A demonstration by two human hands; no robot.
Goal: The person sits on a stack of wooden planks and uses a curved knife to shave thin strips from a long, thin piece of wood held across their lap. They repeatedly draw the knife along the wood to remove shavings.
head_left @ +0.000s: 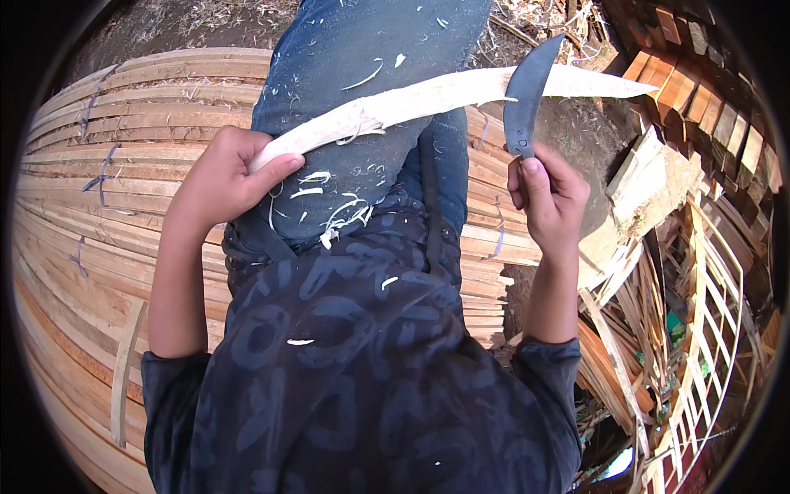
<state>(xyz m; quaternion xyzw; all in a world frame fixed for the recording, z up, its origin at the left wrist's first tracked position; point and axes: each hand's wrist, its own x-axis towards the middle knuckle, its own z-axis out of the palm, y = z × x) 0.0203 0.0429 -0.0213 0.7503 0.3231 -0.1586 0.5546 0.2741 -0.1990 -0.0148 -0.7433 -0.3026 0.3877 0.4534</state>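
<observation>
My left hand [239, 177] is closed around the near end of a long, pale, curved piece of wood [411, 100], which lies across my thigh and tapers to a point at the right. A curled shaving hangs from its edge near the middle. In my right hand [549, 193] is a knife [531, 90] with a broad, dark, curved blade pointing up and away. The blade crosses over the wood toward its tapered end; I cannot tell whether it touches. My right fingers wrap the handle and hide most of it.
Wood shavings [350, 216] are scattered over my jeans [362, 37] and dark shirt. Bundles of sawn strips [74, 198], tied with cord, lie beneath and left of me. At right are a chunky wood block [679, 177], split sticks, a lattice frame [699, 362] and stacked boards [699, 99].
</observation>
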